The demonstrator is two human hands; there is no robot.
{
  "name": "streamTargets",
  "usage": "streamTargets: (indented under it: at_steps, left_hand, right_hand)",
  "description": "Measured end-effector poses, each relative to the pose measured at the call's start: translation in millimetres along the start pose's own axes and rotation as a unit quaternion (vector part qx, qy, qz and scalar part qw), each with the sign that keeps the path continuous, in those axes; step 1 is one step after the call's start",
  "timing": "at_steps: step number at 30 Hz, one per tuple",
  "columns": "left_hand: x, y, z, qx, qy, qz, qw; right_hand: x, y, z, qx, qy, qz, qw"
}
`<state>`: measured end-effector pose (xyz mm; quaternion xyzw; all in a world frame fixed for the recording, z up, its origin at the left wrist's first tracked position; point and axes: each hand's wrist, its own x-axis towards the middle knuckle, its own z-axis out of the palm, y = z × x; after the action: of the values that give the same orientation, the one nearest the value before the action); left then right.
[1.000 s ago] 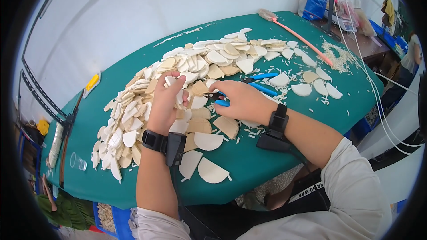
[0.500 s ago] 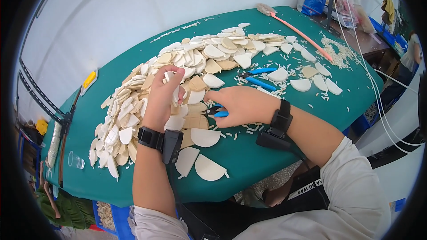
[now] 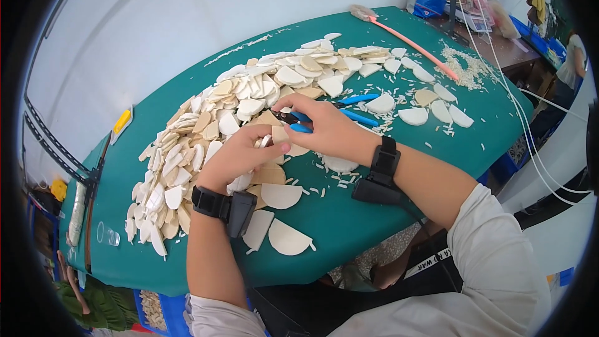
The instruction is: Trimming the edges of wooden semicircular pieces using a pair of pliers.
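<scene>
My right hand (image 3: pixel 331 126) is closed around blue-handled nippers (image 3: pixel 287 117), their dark jaws just above pieces in my left hand (image 3: pixel 240 151). Pinched in the left fingers are small pale foam-like pieces (image 3: pixel 281 135), partly hidden by the fingers. A second blue-handled pair of pliers (image 3: pixel 359 116) lies beyond my right hand. Left of and behind both hands spreads a large heap of white and tan half-round pieces (image 3: pixel 181 159). Nearer me lie white half-rounds (image 3: pixel 289 236), with small strips stuck out at their corners.
A green-covered table (image 3: pixel 349 237) carries everything. Small white scraps (image 3: pixel 469 68) gather at the right beside an orange-handled brush (image 3: pixel 415 45). A clear cup (image 3: pixel 108 234) and a yellow tool (image 3: pixel 123 122) are at the left. A person (image 3: pixel 570 65) is at far right; hanging white cables (image 3: pixel 523 112) cross nearby.
My right hand has lifted the nippers up and away from me, to the pieces in my left hand. My left hand has come lower and turned toward them.
</scene>
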<state>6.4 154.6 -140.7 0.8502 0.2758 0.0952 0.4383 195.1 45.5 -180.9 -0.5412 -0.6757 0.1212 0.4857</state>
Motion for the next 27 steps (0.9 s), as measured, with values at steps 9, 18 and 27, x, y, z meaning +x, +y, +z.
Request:
streamTargets:
  at_steps: [9,18,27]
  left_hand:
    - [8.7,-13.1,-1.6,-0.293,0.131,0.119,0.939]
    - [9.4,-11.6,2.5,-0.325,0.114,0.128,0.93]
    - [12.9,-12.0,3.6,-0.304,0.113,0.118,0.939]
  right_hand:
    - [5.9,12.6,1.5,0.048,0.141,0.153,0.977]
    - [-0.7,2.1,7.3,-0.039,0.099,0.082,0.991]
    - [1.0,6.8,7.5,-0.042,0.134,0.067,0.988]
